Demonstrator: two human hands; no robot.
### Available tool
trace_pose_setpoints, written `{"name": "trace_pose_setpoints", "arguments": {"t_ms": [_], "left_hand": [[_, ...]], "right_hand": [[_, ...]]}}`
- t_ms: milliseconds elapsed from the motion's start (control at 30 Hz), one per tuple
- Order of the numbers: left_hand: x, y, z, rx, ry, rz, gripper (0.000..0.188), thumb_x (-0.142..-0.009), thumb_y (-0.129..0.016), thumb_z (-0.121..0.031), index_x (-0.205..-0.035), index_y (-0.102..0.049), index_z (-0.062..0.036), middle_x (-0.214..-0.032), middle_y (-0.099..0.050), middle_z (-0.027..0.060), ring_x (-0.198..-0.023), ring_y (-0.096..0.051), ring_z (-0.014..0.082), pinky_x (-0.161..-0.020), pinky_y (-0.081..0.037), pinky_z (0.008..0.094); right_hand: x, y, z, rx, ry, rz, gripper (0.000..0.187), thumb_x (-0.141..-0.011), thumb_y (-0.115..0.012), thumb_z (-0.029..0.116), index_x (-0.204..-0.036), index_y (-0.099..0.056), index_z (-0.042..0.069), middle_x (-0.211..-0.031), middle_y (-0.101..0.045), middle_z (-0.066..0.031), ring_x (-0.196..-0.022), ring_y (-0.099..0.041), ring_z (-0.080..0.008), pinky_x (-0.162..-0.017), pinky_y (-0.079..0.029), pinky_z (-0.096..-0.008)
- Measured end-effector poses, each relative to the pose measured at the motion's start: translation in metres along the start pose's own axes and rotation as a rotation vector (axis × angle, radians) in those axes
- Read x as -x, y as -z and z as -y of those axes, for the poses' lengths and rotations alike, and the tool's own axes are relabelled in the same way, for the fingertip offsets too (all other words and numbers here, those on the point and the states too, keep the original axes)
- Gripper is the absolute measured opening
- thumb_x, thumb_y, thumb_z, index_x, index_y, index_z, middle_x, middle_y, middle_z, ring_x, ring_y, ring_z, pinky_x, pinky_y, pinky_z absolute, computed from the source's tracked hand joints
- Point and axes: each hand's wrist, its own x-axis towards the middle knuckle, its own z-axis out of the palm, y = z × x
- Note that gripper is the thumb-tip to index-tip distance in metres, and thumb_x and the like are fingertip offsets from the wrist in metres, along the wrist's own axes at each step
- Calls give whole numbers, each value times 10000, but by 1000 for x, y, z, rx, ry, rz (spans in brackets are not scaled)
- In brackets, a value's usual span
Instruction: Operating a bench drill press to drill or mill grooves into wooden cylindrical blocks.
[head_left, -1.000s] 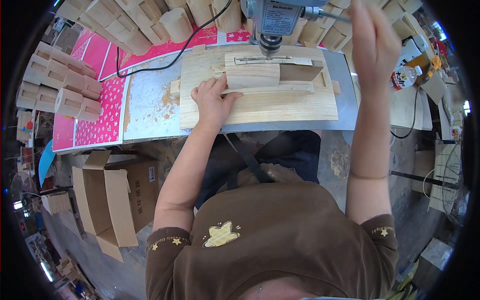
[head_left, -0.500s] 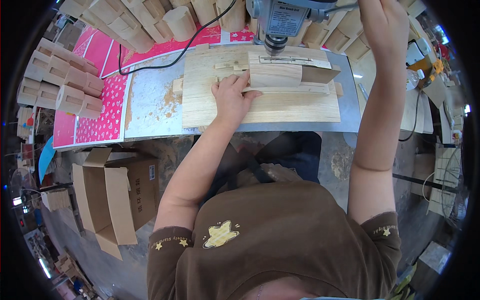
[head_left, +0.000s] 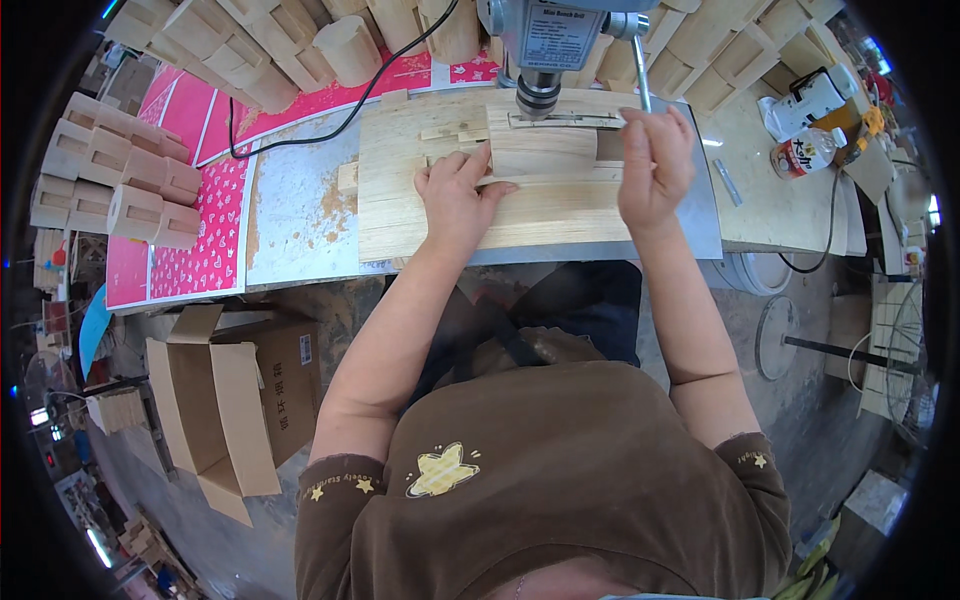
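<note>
Work stage: one wooden block [head_left: 555, 152] is seated below the chuck [head_left: 538, 95]; the bit's contact with the wood cannot be confirmed. Drilling is judged to be at or near its stroke; whether any hole is finished cannot be told.
Worktop [head_left: 285, 240]: one, partly covered by pink patterned sheet; carries the drill, the baseboard and the stock.
Carton [head_left: 252, 420]: one, open, below the worktop at left.
Baseboard [head_left: 560, 228]: one, flat on the worktop, under the block.
Bench drill [head_left: 560, 40]: one, behind the baseboard, fitted with one chuck.
Stock blocks [head_left: 152, 215]: many, pale wood, grouped at left and along the back; overlap prevents an exact count.
Block position: on the baseboard, between the two hands, rounded face visible.
Left hand [head_left: 458, 195]: grip spread, fingers at the block's left end, thumb on a wooden guide strip [head_left: 565, 180].
Right hand [head_left: 655, 170]: grip closed around the lower end of the feed lever [head_left: 642, 75].
Bottle [head_left: 808, 155]: one, lying at right.
Feed lever: one visible, pointing down toward the operator.
</note>
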Motion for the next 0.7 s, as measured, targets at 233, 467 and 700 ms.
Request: {"name": "trace_pose_setpoints", "arguments": {"t_ms": [233, 467, 700], "left_hand": [[0, -1, 3, 1, 10, 11, 546, -625, -787, -311, -1111, -649, -104, -794, -578, 5, -844, -535, 200, -808, -293, 395], [-4, 8, -1, 84, 111, 107, 556, -623, -796, -298, -1113, -646, -81, -845, -595, 16, -875, -541, 204, -850, -289, 391], [-16, 6, -13, 346, 286, 147, 526, -592, -821, -280, -1054, -657, -88, -943, -592, 37, -892, -557, 185, -886, -278, 394]], "right_hand": [[-6, 0, -3, -5, 92, -33, 72, -840, -572, 59, -872, -633, 38, -641, -514, -18, -625, -513, -181, -864, -377, -384], [-145, 14, 20, 47, 21, -93, 346, -887, -459, 243, -736, -566, -49, -608, -537, -153, -587, -514, -228, -574, -403, -363], [-184, -8, -26, -40, -274, 125, 370, -954, -452, 296, -824, -611, -12, -703, -583, -107, -661, -541, -180, -627, -430, -295]]}}
